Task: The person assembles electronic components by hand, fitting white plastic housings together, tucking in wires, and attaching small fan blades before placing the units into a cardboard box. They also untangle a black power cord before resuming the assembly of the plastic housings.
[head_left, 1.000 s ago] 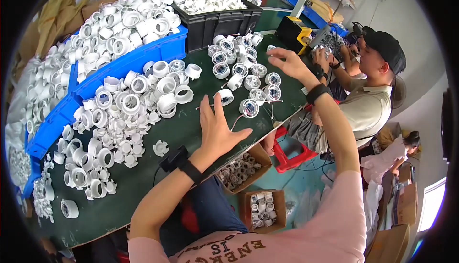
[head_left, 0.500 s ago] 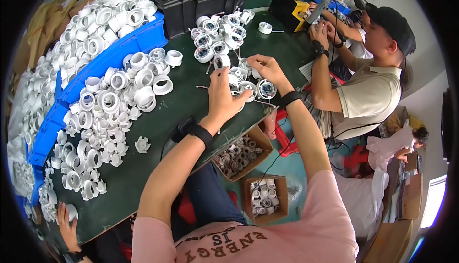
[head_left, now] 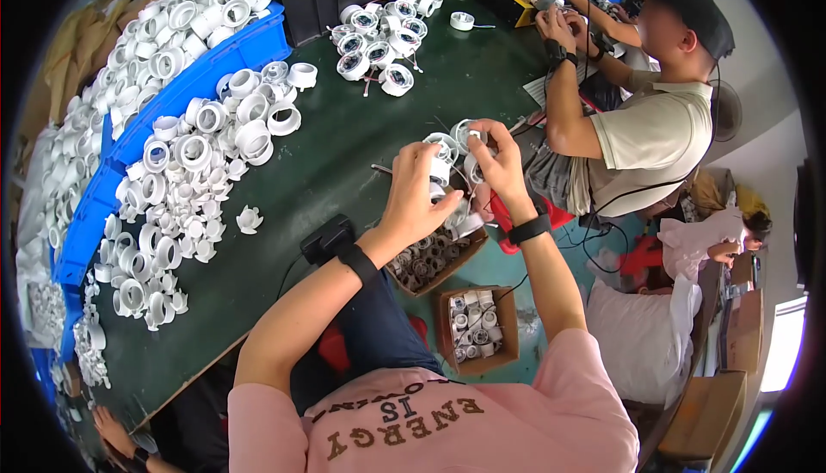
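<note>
A cluster of white round plastic housings [head_left: 441, 153], some with wires, lies at the table's near edge between my hands. My left hand [head_left: 409, 196] cups the cluster's left side, fingers stretched out and thumb apart. On the far right side of it, my right hand [head_left: 502, 167] curves its spread fingers round the housings. A few pieces [head_left: 465, 222] hang or drop past the edge, over a cardboard box [head_left: 469, 258] of similar parts below. My fingers partly hide the cluster.
Wired housings [head_left: 379, 43] stand grouped farther back, before a black crate [head_left: 344, 0]. Loose white rings [head_left: 194, 154] cover the left, beside a blue bin [head_left: 172, 116]. A second cardboard box [head_left: 443, 335] is on the floor. A co-worker [head_left: 654, 120] sits at right; another person's hand [head_left: 116, 430] shows lower left.
Both my hands have drawn the near cluster of housings toward me to the table edge, above the box. The farther group stays behind on the table.
</note>
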Demonstrator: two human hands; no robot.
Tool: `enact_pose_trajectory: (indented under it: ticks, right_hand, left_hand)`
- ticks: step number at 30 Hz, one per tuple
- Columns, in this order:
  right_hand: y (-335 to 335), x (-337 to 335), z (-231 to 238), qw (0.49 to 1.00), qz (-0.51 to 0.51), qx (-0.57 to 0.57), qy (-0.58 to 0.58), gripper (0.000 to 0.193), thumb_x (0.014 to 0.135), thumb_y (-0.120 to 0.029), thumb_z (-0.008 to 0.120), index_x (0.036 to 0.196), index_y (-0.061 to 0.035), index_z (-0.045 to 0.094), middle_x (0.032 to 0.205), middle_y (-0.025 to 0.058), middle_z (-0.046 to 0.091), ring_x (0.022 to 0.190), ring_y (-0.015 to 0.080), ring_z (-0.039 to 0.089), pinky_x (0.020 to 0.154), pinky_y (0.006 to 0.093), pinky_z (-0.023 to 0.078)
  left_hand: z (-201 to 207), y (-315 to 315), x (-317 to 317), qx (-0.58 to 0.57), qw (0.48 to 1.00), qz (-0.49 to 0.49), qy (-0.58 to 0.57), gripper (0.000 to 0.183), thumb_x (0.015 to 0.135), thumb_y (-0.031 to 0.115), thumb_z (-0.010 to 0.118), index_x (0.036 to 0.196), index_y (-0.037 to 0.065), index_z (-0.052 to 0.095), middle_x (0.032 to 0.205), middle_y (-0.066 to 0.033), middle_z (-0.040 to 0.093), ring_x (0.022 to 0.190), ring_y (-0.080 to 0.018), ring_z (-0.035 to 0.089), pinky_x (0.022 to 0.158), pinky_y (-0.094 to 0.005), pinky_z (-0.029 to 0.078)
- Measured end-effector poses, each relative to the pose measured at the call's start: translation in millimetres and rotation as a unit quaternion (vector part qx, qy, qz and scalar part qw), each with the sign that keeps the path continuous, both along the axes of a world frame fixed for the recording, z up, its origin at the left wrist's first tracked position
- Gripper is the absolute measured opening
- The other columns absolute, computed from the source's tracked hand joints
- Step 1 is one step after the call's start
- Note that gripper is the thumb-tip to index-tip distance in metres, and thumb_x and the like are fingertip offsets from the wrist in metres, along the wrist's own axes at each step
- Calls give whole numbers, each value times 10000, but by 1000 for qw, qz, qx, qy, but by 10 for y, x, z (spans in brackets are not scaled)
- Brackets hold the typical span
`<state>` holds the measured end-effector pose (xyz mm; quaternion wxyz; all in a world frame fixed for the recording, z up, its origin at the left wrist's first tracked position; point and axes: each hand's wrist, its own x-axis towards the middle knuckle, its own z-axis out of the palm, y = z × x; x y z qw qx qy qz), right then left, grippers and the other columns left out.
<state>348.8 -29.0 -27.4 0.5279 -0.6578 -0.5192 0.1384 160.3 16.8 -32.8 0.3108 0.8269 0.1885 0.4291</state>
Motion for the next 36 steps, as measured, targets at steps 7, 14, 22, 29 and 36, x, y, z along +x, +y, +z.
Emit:
enact_pose_trajectory:
  ticks: [7, 14, 22, 29, 36]
  right_hand:
    - [-455, -129, -190, 997, 28, 62, -47, 109, 902, -89, 578, 885, 19, 585, 1098, 95, 585, 774, 85, 548, 703, 235, 460]
    - [223, -3, 494, 997, 26, 61, -41, 104, 877, -77, 591, 873, 26, 606, 972, 72, 633, 849, 114, 589, 744, 239, 470]
    - [2616, 326, 758, 944, 52, 39, -325, 305, 801, -311, 645, 1018, -105, 708, 1061, 157, 661, 1011, 322, 610, 908, 388, 462]
    - [3602, -217, 621, 862, -47, -205, -462, 711, 652, -659, 668, 1152, -155, 633, 1177, 109, 585, 1120, 359, 548, 939, 562, 375]
    - [3424, 1, 530, 879, -24, -215, -424, 623, 628, -613, 681, 1034, -140, 694, 1142, 88, 550, 1068, 334, 547, 907, 575, 378]
  left_hand:
    - [130, -290, -194, 11, 995, -84, 45, 761, 686, 199, 773, 1321, 26, 390, 1294, -195, 382, 1198, -377, 408, 985, -449, 341]
    - [235, 732, -108, 16, 992, 123, -30, 569, 746, 230, 700, 1198, -13, 455, 1209, -209, 451, 1103, -380, 440, 947, -461, 347]
    - [-294, 1605, 245, -28, 956, 287, -50, 640, 811, 220, 652, 1278, -91, 344, 1260, -299, 386, 1150, -450, 396, 997, -482, 323]
    - [-155, 1487, 238, -76, 962, 249, -86, 597, 847, 155, 613, 1307, -86, 320, 1293, -279, 381, 1195, -418, 408, 1022, -424, 332]
    - [-179, 1640, 228, -107, 959, 236, -115, 651, 845, 165, 600, 1348, -92, 276, 1356, -341, 298, 1266, -477, 317, 1073, -479, 260]
